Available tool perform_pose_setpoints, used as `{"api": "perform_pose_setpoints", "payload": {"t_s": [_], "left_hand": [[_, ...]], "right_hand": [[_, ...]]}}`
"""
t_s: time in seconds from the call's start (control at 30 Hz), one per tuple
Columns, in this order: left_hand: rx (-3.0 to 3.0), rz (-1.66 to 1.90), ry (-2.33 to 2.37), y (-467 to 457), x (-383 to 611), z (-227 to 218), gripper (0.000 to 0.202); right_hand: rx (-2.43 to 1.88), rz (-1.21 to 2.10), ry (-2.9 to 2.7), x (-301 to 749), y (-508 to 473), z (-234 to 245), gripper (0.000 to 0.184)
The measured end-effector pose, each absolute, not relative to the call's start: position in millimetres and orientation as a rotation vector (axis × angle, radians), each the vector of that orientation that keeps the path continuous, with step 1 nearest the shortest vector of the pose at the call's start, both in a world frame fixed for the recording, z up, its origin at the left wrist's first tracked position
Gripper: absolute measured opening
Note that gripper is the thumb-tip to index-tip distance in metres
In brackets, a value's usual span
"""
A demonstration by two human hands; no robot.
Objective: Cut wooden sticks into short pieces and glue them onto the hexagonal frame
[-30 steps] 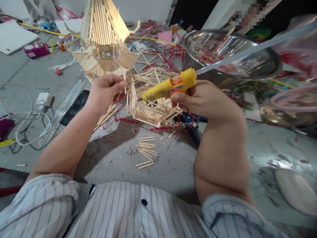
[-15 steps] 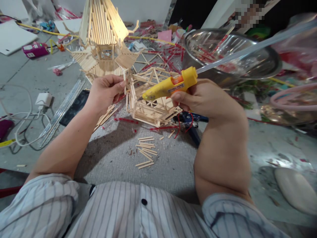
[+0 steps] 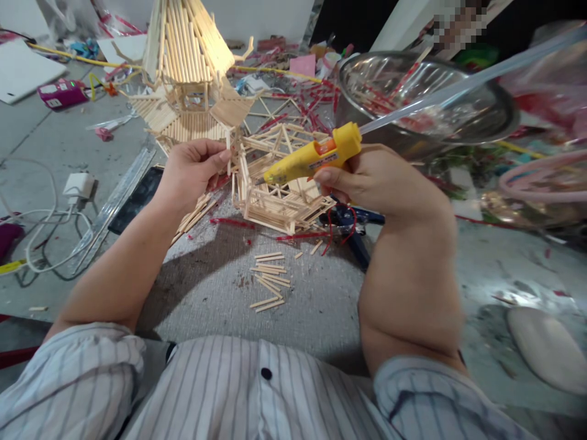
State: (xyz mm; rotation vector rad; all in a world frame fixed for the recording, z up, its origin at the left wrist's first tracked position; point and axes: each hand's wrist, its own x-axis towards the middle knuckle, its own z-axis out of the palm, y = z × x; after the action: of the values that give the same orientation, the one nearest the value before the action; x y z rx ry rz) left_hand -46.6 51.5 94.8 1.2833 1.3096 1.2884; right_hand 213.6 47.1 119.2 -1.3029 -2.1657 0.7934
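My right hand [image 3: 362,177] is wrapped round a yellow glue gun [image 3: 312,157], a long clear glue stick [image 3: 458,85] running out of its back end. The nozzle points left, at or very near the corner of an open framework of wooden sticks [image 3: 284,214]. Between thumb and fingertips, my left hand [image 3: 195,168] pinches a short wooden stick [image 3: 228,146], held upright beside that framework. Behind it rises a tiered stick-built pavilion [image 3: 190,55] with a steep roof. Several short cut sticks [image 3: 270,275] lie on the grey tabletop in front of the framework.
A steel bowl [image 3: 426,128] holding scraps stands at the back right. Blue-handled pliers [image 3: 355,235] lie by my right forearm. At left are a phone [image 3: 135,201], a clear ruler [image 3: 110,208] and a white charger [image 3: 79,186] with cables. Longer sticks [image 3: 195,217] lie under my left hand.
Hands, glue gun and stick hold nearly the same pose against the framework. The whole view has shifted very slightly.
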Motion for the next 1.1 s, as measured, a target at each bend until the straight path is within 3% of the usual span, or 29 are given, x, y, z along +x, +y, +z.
{"api": "perform_pose_setpoints", "payload": {"t_s": [0.23, 1.1], "left_hand": [[1.312, 1.272, 1.304, 51.1, -46.7, 94.8, 0.023], [1.307, 1.266, 1.27, 48.6, -45.5, 98.1, 0.021]], "right_hand": [[-1.282, 0.802, -2.21, 219.7, 50.2, 116.5, 0.059], [-1.466, 0.781, -2.065, 219.1, 48.6, 123.7, 0.063]]}}
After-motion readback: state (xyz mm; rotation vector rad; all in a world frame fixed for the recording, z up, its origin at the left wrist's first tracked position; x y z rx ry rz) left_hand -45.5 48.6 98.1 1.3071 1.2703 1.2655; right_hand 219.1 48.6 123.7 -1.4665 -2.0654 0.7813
